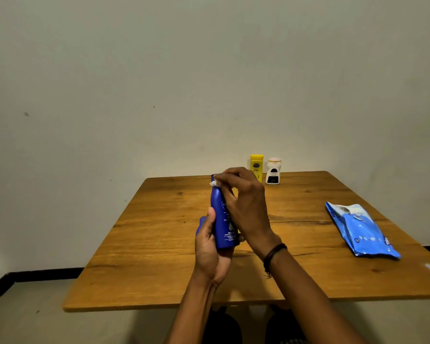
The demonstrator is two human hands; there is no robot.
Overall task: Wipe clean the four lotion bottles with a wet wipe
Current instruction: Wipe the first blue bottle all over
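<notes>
My left hand (210, 247) grips the lower part of a tall blue lotion bottle (221, 219), held upright over the middle of the wooden table (159, 244). My right hand (243, 202) pinches a small wad of white wet wipe (212, 183) against the bottle's top. A second blue shape (201, 225) shows just behind my left hand; what it is I cannot tell. A yellow lotion bottle (256, 166) and a white bottle with a dark label (273, 171) stand side by side at the table's far edge.
A blue wet-wipe pack (361, 230) lies flat at the right side of the table. A plain wall rises right behind the table's far edge. Beneath the near edge my dark-clad knees (233, 326) show.
</notes>
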